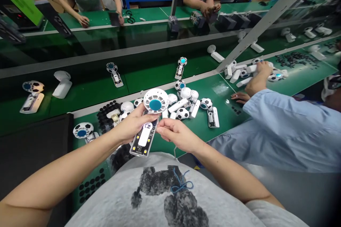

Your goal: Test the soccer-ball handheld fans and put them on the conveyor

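Gripping the white unit (139, 145) where its round base (156, 101) meets the flat body, the left hand (133, 124) lays its thumb across the joint, probably so the lit panel faces up and open to view. The right hand (181, 134) has its fingers drawn together at the body's edge, perhaps steadying it; whether they pinch anything small, I cannot tell. The unit is held above the near edge of the bench (199, 129). Just beyond lies a pile of units (182, 113), seemingly heaped for easy reach. The left hand's fingertips are hidden beneath the unit, the left forearm covers some black discs (92, 184), and a co-worker's hand (259, 72) obscures another heap.
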A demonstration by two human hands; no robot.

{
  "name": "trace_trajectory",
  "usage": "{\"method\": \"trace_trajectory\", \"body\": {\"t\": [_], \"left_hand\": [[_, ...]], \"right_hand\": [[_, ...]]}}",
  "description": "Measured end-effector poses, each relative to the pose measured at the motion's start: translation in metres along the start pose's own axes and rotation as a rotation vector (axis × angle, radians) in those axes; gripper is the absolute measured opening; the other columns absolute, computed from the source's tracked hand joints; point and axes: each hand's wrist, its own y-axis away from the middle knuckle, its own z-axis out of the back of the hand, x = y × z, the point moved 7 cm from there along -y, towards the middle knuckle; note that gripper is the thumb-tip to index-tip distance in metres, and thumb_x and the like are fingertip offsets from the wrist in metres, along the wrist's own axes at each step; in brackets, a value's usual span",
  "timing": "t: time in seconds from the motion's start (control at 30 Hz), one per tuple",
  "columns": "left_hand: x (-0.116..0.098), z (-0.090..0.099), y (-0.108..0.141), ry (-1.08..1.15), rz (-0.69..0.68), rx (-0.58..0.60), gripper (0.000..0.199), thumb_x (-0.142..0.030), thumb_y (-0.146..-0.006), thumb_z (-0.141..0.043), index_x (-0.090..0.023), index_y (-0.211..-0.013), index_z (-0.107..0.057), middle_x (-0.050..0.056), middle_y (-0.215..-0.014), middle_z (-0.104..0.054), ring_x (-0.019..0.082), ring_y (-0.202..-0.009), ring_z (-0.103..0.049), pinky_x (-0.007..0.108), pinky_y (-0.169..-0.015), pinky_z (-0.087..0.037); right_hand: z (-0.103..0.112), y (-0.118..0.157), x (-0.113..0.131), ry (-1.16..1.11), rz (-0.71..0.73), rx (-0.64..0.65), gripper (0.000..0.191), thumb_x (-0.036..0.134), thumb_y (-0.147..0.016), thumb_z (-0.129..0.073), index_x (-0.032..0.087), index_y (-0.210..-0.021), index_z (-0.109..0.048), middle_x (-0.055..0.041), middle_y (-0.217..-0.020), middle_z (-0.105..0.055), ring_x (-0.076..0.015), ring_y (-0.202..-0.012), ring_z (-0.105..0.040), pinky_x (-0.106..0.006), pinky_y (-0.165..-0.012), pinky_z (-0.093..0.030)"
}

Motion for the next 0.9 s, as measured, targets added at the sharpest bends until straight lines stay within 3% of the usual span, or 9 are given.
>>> {"method": "trace_trajectory", "body": {"t": [0.27, 0.63, 0.73, 0.77, 0.83, 0.9], "left_hand": [[-0.015, 0.005, -0.006, -0.120, -0.126, -0.048, 0.038, -0.025, -0.073, -0.061, -0.018, -0.108, -0.050, 0.005, -0.108, -0.057, 0.020, -0.096, -0.053, 0.032, -0.083, -0.040], [-0.029, 0.011, -0.005, -0.069, -0.026, -0.072, 0.039, -0.024, -0.069, -0.064, -0.017, -0.106, -0.053, 0.007, -0.108, -0.059, 0.020, -0.093, -0.056, 0.031, -0.081, -0.043], [-0.044, 0.040, 0.010, -0.087, -0.037, -0.228, 0.043, -0.030, -0.065, -0.069, -0.019, -0.104, -0.054, 0.006, -0.107, -0.061, 0.021, -0.095, -0.057, 0.029, -0.079, -0.045], [-0.051, 0.057, 0.019, -0.089, -0.045, -0.330, 0.045, -0.034, -0.064, -0.069, -0.020, -0.104, -0.054, 0.006, -0.105, -0.062, 0.022, -0.094, -0.058, 0.029, -0.077, -0.046], [-0.064, 0.095, 0.039, -0.089, -0.067, -0.562, 0.049, -0.040, -0.061, -0.070, -0.022, -0.104, -0.055, 0.005, -0.097, -0.065, 0.022, -0.088, -0.060, 0.028, -0.071, -0.048], [-0.079, 0.123, 0.054, -0.096, -0.136, -0.686, 0.051, -0.045, -0.057, -0.072, -0.023, -0.100, -0.057, 0.005, -0.084, -0.067, 0.024, -0.081, -0.062, 0.031, -0.066, -0.050]], "right_hand": [[0.007, -0.012, 0.006, 0.001, 0.031, 0.031, 0.013, 0.026, -0.083, -0.049, 0.016, -0.074, -0.049, 0.0082, -0.054, -0.037, -0.0068, -0.048, -0.031, -0.022, -0.047, -0.025], [0.005, -0.020, 0.014, 0.088, 0.010, -0.020, 0.021, 0.034, -0.082, -0.050, 0.016, -0.073, -0.051, 0.0074, -0.055, -0.034, -0.0063, -0.048, -0.026, -0.020, -0.043, -0.021], [0.017, -0.011, 0.008, 0.129, -0.046, -0.060, 0.026, 0.041, -0.078, -0.054, 0.017, -0.070, -0.053, 0.0068, -0.052, -0.035, -0.0068, -0.045, -0.029, -0.021, -0.042, -0.022], [0.025, -0.006, 0.003, 0.125, -0.095, -0.116, 0.028, 0.045, -0.076, -0.056, 0.018, -0.068, -0.054, 0.0068, -0.050, -0.034, -0.0072, -0.044, -0.030, -0.021, -0.041, -0.023], [0.053, 0.003, -0.007, 0.054, -0.176, -0.348, 0.032, 0.052, -0.070, -0.059, 0.022, -0.063, -0.054, 0.0050, -0.049, -0.039, -0.0104, -0.042, -0.039, -0.024, -0.040, -0.030], [0.067, 0.001, -0.003, 0.087, -0.073, -0.401, 0.030, 0.055, -0.067, -0.062, 0.026, -0.064, -0.056, 0.0014, -0.056, -0.049, -0.0159, -0.047, -0.050, -0.028, -0.041, -0.037]]}}
